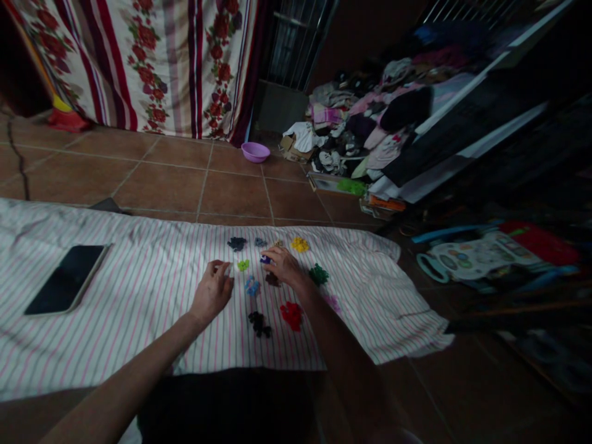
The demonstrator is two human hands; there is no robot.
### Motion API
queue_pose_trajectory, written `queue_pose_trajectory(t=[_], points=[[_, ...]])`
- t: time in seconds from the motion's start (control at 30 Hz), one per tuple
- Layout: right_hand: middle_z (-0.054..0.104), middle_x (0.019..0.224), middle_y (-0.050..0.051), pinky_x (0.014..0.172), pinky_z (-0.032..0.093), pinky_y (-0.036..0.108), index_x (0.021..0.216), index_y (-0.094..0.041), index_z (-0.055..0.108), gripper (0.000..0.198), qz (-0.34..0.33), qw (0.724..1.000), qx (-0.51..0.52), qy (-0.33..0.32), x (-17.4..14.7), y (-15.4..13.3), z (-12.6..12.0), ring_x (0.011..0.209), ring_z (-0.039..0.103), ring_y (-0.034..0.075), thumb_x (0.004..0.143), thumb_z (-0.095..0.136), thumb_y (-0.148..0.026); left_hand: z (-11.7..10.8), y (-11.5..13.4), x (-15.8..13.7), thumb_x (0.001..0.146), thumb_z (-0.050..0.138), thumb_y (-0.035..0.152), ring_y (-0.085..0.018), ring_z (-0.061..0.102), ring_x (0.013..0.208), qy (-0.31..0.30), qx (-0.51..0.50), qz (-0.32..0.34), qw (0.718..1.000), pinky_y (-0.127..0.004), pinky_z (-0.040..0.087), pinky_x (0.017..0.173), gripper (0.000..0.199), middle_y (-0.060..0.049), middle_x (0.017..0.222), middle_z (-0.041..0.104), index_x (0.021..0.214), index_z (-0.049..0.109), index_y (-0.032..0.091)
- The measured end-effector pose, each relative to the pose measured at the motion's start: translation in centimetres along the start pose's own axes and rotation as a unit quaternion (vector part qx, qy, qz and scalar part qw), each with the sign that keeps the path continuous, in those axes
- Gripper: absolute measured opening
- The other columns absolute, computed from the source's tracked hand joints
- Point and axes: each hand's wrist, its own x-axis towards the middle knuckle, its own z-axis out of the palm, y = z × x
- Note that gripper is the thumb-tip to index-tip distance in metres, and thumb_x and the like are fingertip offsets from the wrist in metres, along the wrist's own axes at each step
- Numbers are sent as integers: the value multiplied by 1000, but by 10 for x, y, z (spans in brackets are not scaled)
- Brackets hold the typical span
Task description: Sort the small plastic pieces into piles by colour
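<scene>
Small coloured pieces lie sorted in little piles on a striped cloth [152,277]; their exact kind is too small to make out. My right hand [283,266] reaches over a dark purple pile [265,259], its thumb and forefinger apart around the pieces. Left of the lime green pile [243,265], my left hand [214,288] has its fingers curled together in a pinch; a pale speck shows at the tips. Nearby lie a light blue pile [251,285], a brown pile [272,280], partly under my right hand, and a grey pile [259,242].
Also on the cloth are navy [237,244], yellow [300,245], green [319,274], red [291,316] and black piles [259,324]. A dark-screened tablet or phone [67,280] lies at left. Beyond are a purple basin [255,152] and heaped clothes [370,117].
</scene>
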Motion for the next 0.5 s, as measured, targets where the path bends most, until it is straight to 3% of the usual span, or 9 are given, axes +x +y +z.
queue_pose_trajectory(t=[0.23, 0.3, 0.5], points=[[73, 115, 10, 104, 48, 43, 109, -21, 77, 27, -28, 998, -19, 44, 4, -11, 8, 112, 61, 26, 83, 77, -20, -63, 7, -53, 98, 47, 29, -20, 69, 96, 47, 93, 50, 993, -32, 64, 71, 27, -15, 127, 56, 120, 58, 18], [74, 111, 9, 103, 48, 42, 104, -20, 77, 22, -32, 998, -15, 55, 6, -12, 12, 108, 63, 25, 83, 75, -17, -77, -1, -67, 99, 44, 27, -17, 69, 88, 42, 118, 64, 990, -32, 64, 72, 28, -15, 126, 57, 121, 58, 18], [74, 99, 7, 96, 50, 38, 90, -20, 76, 18, -34, 997, 10, 72, 7, -7, 19, 99, 64, 22, 83, 65, -7, -104, -40, -98, 98, 44, 20, -22, 70, 101, 20, 176, 143, 974, -36, 64, 82, 29, -15, 127, 60, 125, 56, 20]])
